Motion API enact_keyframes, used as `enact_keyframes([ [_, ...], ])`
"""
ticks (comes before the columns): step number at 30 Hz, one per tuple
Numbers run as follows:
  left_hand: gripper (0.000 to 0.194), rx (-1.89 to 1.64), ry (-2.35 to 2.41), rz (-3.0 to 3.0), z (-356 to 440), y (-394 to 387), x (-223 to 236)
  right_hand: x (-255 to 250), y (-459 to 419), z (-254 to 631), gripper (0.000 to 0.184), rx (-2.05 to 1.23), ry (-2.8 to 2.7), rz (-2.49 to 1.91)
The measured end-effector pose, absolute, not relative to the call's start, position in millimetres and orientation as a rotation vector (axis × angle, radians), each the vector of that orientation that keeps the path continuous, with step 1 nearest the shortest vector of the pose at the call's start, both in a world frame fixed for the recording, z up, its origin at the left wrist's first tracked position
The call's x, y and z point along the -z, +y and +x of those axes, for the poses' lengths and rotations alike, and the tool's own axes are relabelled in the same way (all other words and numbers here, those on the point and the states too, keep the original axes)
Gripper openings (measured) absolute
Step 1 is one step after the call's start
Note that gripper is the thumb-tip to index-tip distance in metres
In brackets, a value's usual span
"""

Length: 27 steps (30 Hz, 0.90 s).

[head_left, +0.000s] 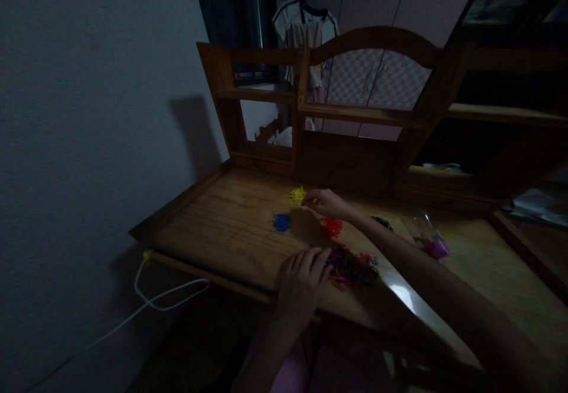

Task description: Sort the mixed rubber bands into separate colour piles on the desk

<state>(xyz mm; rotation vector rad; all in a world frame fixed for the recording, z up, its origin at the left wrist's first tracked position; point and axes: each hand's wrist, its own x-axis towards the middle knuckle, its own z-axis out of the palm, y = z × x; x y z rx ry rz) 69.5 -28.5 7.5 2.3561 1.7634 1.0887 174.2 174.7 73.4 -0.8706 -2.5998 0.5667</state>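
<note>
Though we cannot tell whether our right hand (305, 203) pinches yellow bands (296, 195), our left hand (304, 269) spreads its fingers by multicoloured bands (354, 267).

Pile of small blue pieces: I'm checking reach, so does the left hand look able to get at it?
Probably yes: the left hand is beside the multicoloured pile, and only bare wooden desk shows between it and the blue pieces.

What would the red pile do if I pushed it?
The red pile would probably spread apart, since it looks like many loose little pieces. It should feel light, because they look thin. It likely won't roll, as it lies low.
</note>
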Motion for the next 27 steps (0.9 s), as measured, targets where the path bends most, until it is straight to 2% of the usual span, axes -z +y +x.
enact_keyframes([
  [4, 0.037, -1.231, 1.981, 2.047, 73, -24, 1, -86, 139, 216, 0.024, -0.615, -2.495, -0.781],
  [11, 0.041, -1.346, 1.769, 1.893, 62, -19, 6, -72, 91, 297, 0.026, -0.374, -2.151, -1.046],
  [17, 0.028, -1.085, 1.760, 1.955, 48, -11, -4, -40, 87, 322, 0.027, -0.379, -1.943, -1.209],
  [21, 0.038, -0.941, 1.672, 2.071, 46, -10, -7, -40, 85, 322, 0.027, -0.356, -2.040, -1.175],
  [27, 0.043, -0.885, 1.591, 2.059, 39, -14, -5, -42, 80, 317, 0.026, -0.262, -2.138, -1.085],
])
